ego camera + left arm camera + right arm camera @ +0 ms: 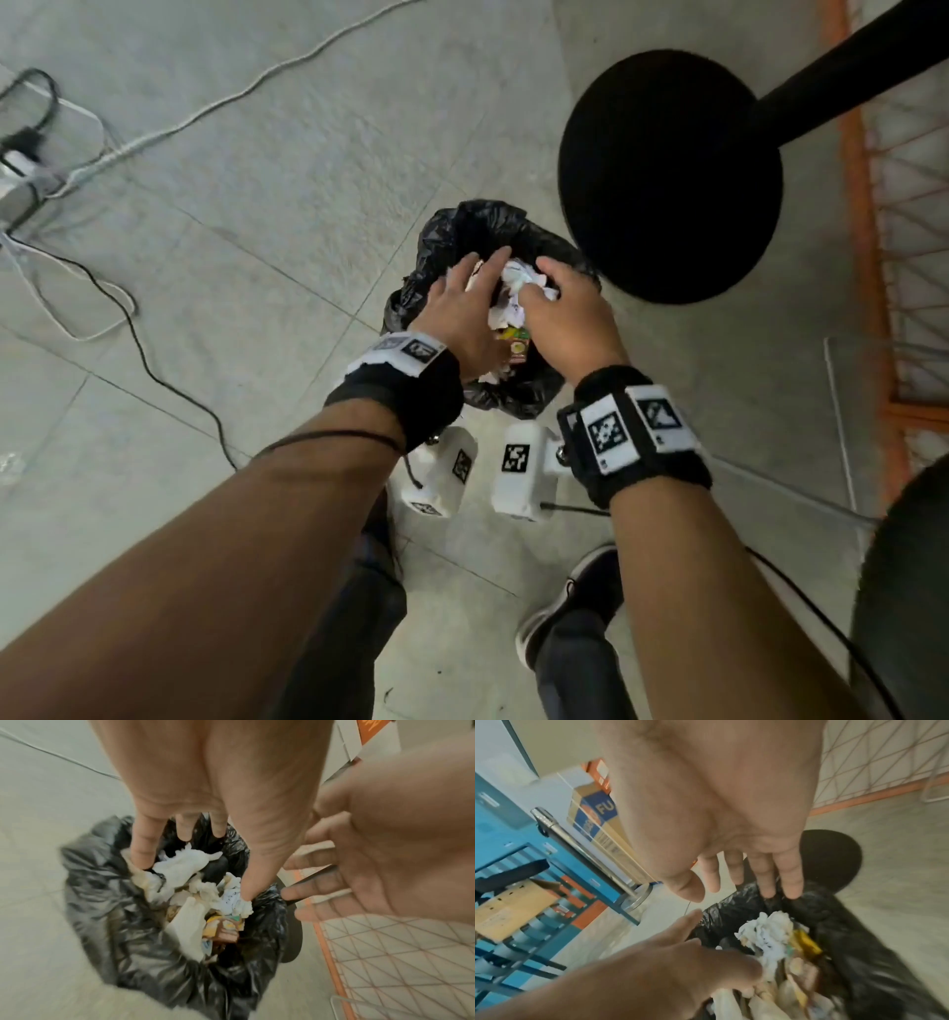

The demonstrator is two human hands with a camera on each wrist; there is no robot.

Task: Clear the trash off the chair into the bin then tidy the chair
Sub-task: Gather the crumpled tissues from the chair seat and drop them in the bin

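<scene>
Two hands, left hand (pixel 458 313) and right hand (pixel 567 317) both spread, over one bin (pixel 518 395), crumpled paper (pixel 180 868) inside

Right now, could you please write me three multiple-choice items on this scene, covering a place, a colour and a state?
1. Where are both hands?
A. over the bin
B. on the round seat
C. by the floor cables

2. What colour is the crinkled plastic bin liner?
A. blue
B. black
C. white

3. How are the right hand's fingers?
A. clenched
B. pinching paper
C. spread, holding nothing

Key: A, the left hand and right hand hover above the crumpled white paper in the bin; B, the liner is glossy black; C, the right wrist view shows straight fingers.
</scene>
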